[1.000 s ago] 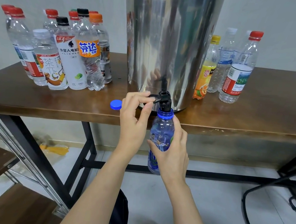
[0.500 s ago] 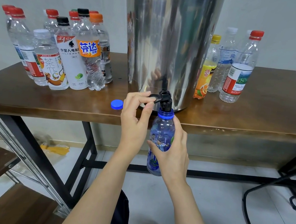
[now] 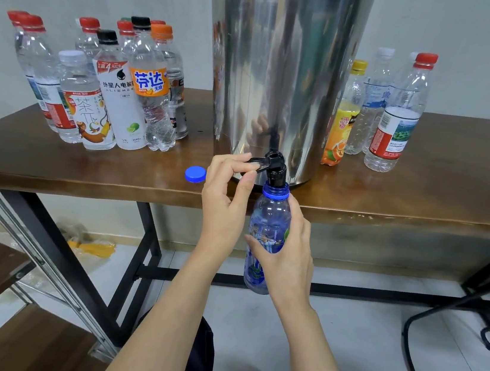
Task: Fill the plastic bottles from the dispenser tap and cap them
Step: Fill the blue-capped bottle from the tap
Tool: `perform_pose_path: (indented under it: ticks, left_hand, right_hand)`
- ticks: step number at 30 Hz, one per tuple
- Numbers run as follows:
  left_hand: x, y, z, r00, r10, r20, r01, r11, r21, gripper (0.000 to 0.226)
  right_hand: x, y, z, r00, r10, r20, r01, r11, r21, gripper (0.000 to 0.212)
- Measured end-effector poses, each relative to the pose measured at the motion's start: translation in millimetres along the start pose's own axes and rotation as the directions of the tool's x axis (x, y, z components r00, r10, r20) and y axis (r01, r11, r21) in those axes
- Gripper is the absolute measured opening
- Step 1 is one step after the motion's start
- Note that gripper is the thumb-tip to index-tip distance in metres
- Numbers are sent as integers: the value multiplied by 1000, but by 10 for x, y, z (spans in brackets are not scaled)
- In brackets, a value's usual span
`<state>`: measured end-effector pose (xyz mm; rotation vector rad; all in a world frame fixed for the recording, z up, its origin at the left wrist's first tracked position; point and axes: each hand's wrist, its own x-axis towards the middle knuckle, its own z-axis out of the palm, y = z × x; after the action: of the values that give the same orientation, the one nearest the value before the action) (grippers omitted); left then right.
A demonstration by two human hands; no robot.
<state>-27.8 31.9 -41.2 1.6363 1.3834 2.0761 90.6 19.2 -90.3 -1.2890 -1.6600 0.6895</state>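
Little has shifted since the earlier frames: both hands and the bottle sit as they were. The table [image 3: 423, 190] carries the steel dispenser [image 3: 284, 66] near its front edge. The blue bottle [image 3: 270, 216] hangs off the table front, mouth just under the tap [image 3: 275, 174], with the right hand [image 3: 286, 262] wrapped round its middle. The left hand [image 3: 223, 201] pinches the tap lever [image 3: 254, 163]. Fill level is unreadable through the tint. Likely risks: overflow if the lever is held too long, or a spill if the neck drifts off the spout. The blue cap [image 3: 195, 174] lies loose near the edge and could be knocked off.

Brown wood worktop [image 3: 423, 193], black metal legs. On it: steel dispenser [image 3: 284, 66] at mid, L bottle group [image 3: 118, 97], R bottle group [image 3: 391, 133], 1 loose blue cap [image 3: 195, 174] near front edge.
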Motion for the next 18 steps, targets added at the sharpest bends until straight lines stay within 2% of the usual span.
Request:
perform_pose_path:
  ticks: [18]
  left_hand:
    - [-5, 4, -3, 1000, -13, 4, 13, 1000, -24, 14]
  right_hand:
    - [14, -11, -3, 1000, 13, 11, -13, 1000, 14, 98]
